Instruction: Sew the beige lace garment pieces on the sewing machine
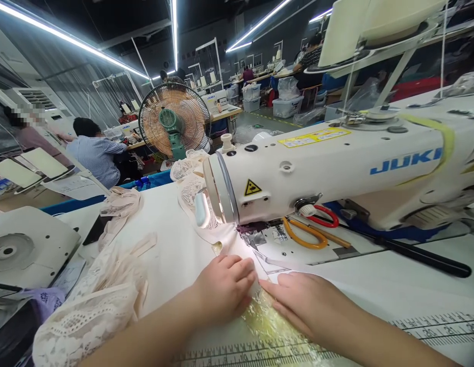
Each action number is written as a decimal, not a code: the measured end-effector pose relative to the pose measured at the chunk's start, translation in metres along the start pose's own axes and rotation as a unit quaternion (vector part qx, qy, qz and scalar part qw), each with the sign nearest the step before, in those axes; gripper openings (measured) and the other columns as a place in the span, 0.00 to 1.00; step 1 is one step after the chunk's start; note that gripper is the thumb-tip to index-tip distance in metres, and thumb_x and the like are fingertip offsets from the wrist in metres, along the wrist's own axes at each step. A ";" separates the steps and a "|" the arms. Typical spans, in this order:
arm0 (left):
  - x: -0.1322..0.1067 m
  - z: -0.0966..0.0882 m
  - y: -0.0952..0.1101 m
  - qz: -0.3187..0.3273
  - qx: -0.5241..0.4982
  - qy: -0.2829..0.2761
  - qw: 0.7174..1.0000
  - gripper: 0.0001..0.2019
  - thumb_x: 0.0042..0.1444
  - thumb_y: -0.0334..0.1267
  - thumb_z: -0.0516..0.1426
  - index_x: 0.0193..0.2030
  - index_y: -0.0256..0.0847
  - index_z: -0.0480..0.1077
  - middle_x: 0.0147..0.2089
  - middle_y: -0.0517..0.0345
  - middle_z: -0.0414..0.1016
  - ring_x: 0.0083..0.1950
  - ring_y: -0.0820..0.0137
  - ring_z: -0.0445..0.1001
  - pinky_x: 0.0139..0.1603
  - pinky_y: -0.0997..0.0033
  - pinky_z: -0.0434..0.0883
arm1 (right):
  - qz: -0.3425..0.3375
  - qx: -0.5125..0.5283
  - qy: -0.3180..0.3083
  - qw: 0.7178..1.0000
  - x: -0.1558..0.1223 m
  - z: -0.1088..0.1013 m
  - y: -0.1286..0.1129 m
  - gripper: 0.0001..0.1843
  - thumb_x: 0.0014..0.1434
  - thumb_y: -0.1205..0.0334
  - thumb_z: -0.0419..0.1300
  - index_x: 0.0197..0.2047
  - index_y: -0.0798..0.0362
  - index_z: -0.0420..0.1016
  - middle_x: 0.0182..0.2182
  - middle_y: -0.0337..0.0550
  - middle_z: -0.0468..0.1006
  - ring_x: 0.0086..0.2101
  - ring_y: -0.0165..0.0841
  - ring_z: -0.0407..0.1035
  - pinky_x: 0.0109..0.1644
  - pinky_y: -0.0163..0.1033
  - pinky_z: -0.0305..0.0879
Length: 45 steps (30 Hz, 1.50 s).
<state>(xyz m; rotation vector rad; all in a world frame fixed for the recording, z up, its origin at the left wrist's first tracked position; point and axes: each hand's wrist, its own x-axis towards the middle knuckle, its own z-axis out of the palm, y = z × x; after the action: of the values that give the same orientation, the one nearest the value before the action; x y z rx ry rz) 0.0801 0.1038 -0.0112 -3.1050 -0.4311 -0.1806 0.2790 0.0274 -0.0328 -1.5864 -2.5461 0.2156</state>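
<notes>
Beige lace-trimmed fabric (221, 235) lies on the sewing machine bed and runs under the lit needle area. My left hand (228, 280) has its fingers curled on the fabric's near end, just in front of the presser area. Close beside it, my right hand (305, 300) pinches the fabric's near edge, index finger forward and thumb lower. Shiny yellowish clear film (265, 313) spreads beneath and between both hands. The white JUKI sewing machine (275, 178) stands over the fabric; its head hides the needle.
Orange-handled snips (305, 234), a red ring handle (328, 216) and a black-handled tool (424, 255) lie under the machine arm. More lace pieces (95, 316) are heaped left. A ruler strip (237, 354) crosses the front edge. Behind stand a fan (173, 122) and a seated person (95, 153).
</notes>
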 end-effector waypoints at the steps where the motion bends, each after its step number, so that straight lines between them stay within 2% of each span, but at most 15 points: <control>1: 0.001 0.000 -0.002 0.004 0.000 0.005 1.000 0.16 0.56 0.36 0.48 0.50 0.35 0.66 0.55 0.48 0.67 0.49 0.60 0.66 0.48 0.58 0.68 | -0.001 -0.003 0.000 1.000 0.002 -0.001 0.000 0.16 0.60 0.63 0.47 0.49 0.47 0.70 0.27 0.42 0.75 0.27 0.37 0.69 0.26 0.38 0.47; 7: 0.004 -0.001 -0.017 0.016 0.019 0.031 0.999 0.13 0.58 0.33 0.48 0.48 0.35 0.67 0.53 0.48 0.70 0.48 0.62 0.69 0.50 0.55 0.67 | 0.017 -0.003 -0.042 0.999 0.014 -0.010 -0.001 0.19 0.58 0.62 0.50 0.53 0.51 0.67 0.30 0.43 0.79 0.29 0.40 0.73 0.24 0.38 0.48; 13: 0.004 0.008 -0.034 0.032 0.045 0.063 0.996 0.13 0.61 0.33 0.46 0.48 0.34 0.68 0.52 0.46 0.71 0.49 0.62 0.70 0.58 0.49 0.61 | 0.034 -0.048 -0.074 0.996 0.026 -0.016 -0.002 0.25 0.57 0.59 0.53 0.57 0.52 0.63 0.27 0.45 0.79 0.27 0.42 0.73 0.21 0.37 0.43; 18: 0.007 0.014 -0.044 0.058 0.041 0.087 0.994 0.14 0.64 0.33 0.45 0.47 0.34 0.69 0.51 0.47 0.73 0.49 0.65 0.70 0.55 0.58 0.67 | 0.067 -0.062 -0.103 0.990 0.034 -0.019 -0.004 0.27 0.58 0.57 0.51 0.60 0.52 0.60 0.25 0.46 0.79 0.25 0.42 0.72 0.20 0.36 0.41; 22: 0.010 0.013 -0.047 0.058 0.037 0.078 0.995 0.14 0.65 0.31 0.44 0.45 0.31 0.70 0.49 0.46 0.73 0.49 0.64 0.71 0.51 0.64 0.70 | 0.090 -0.062 -0.124 0.986 0.042 -0.022 -0.007 0.30 0.58 0.55 0.50 0.62 0.54 0.56 0.23 0.47 0.78 0.23 0.44 0.72 0.19 0.37 0.43; 25: 0.012 0.012 -0.049 0.053 0.037 0.069 0.996 0.14 0.64 0.31 0.45 0.45 0.32 0.70 0.48 0.46 0.73 0.49 0.64 0.70 0.51 0.65 0.70 | 0.105 -0.058 -0.141 0.983 0.046 -0.025 -0.010 0.31 0.58 0.54 0.50 0.63 0.56 0.55 0.23 0.47 0.78 0.23 0.44 0.72 0.19 0.37 0.43; 30: 0.013 0.014 -0.053 0.063 0.044 0.090 0.993 0.16 0.65 0.32 0.42 0.46 0.30 0.70 0.48 0.45 0.73 0.49 0.63 0.70 0.54 0.61 0.68 | 0.128 -0.050 -0.167 0.976 0.049 -0.025 -0.014 0.31 0.59 0.55 0.49 0.64 0.56 0.52 0.25 0.48 0.79 0.26 0.46 0.73 0.19 0.39 0.40; 33: 0.013 0.016 -0.055 0.067 0.051 0.095 0.992 0.18 0.65 0.32 0.41 0.46 0.30 0.71 0.48 0.46 0.74 0.49 0.63 0.71 0.56 0.59 0.66 | 0.135 -0.047 -0.159 0.977 0.046 -0.020 -0.014 0.31 0.60 0.55 0.48 0.65 0.55 0.51 0.25 0.46 0.79 0.25 0.44 0.73 0.19 0.39 0.38; 36: 0.012 0.017 -0.056 0.062 0.055 0.096 0.992 0.18 0.66 0.32 0.41 0.48 0.31 0.70 0.49 0.47 0.73 0.49 0.63 0.71 0.57 0.59 0.66 | 0.135 -0.039 -0.133 0.981 0.043 -0.014 -0.012 0.30 0.59 0.55 0.49 0.64 0.54 0.54 0.24 0.45 0.79 0.25 0.43 0.73 0.19 0.38 0.37; 45: 0.014 0.016 -0.062 0.039 0.070 0.105 0.991 0.15 0.64 0.31 0.44 0.47 0.30 0.69 0.48 0.47 0.74 0.47 0.64 0.70 0.50 0.63 0.69 | 0.124 -0.049 -0.111 0.985 0.042 -0.011 -0.011 0.29 0.60 0.55 0.49 0.63 0.53 0.55 0.24 0.45 0.79 0.25 0.42 0.72 0.19 0.38 0.36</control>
<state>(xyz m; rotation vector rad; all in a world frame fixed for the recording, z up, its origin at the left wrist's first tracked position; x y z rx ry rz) 0.0788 0.1675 -0.0259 -2.9188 -0.3032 -0.4502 0.2533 0.0607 -0.0185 -2.0247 -2.5452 0.3134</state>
